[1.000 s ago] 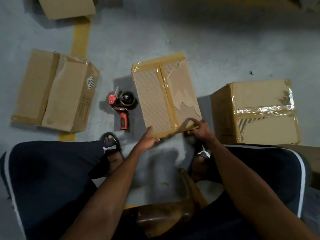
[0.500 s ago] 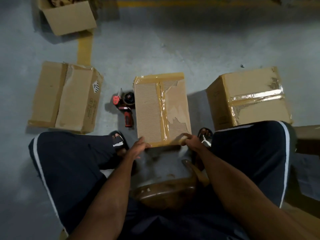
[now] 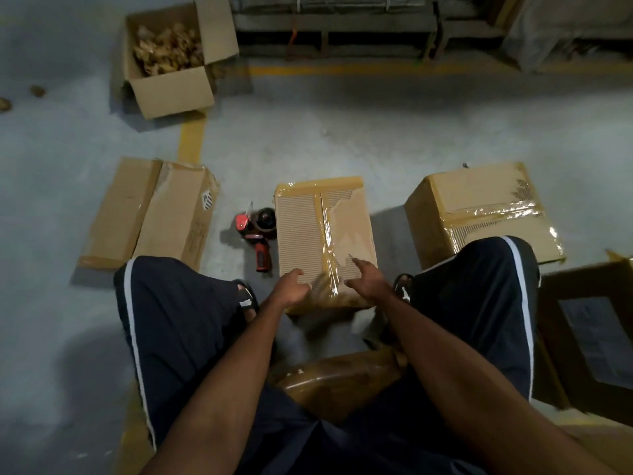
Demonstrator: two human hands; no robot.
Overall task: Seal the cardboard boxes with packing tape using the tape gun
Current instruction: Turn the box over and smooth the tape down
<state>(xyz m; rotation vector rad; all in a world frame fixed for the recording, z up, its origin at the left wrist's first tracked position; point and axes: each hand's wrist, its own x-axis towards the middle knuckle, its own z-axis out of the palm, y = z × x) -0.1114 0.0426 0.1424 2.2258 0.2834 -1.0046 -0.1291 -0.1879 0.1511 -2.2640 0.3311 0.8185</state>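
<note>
A taped cardboard box point(image 3: 323, 241) is seen at the centre of the concrete floor point(image 3: 342, 138), its top stripped to bare corrugation on the left half and crossed by a strip of clear packing tape point(image 3: 327, 234) down the middle seam. Both hands are laid on its near end: the left hand point(image 3: 291, 290) at the 7 o'clock corner with fingers loosely bent, the right hand point(image 3: 366, 281) at the 5 o'clock corner with fingers spread and one extended onto the torn surface — nothing is gripped by either.

The red tape gun point(image 3: 257, 234) is left lying on the floor just beside the box at 9 o'clock, untouched, its handle pointed toward the person.

A sealed box point(image 3: 479, 207) is set at 3 o'clock, and a flattened box point(image 3: 150, 210) at 9 o'clock carries printing too small and blurred to be read. An open box point(image 3: 171, 60) with crumpled brown filling is placed at 11 o'clock, beside a yellow floor line point(image 3: 191, 142). No legible brand is shown anywhere.
</note>
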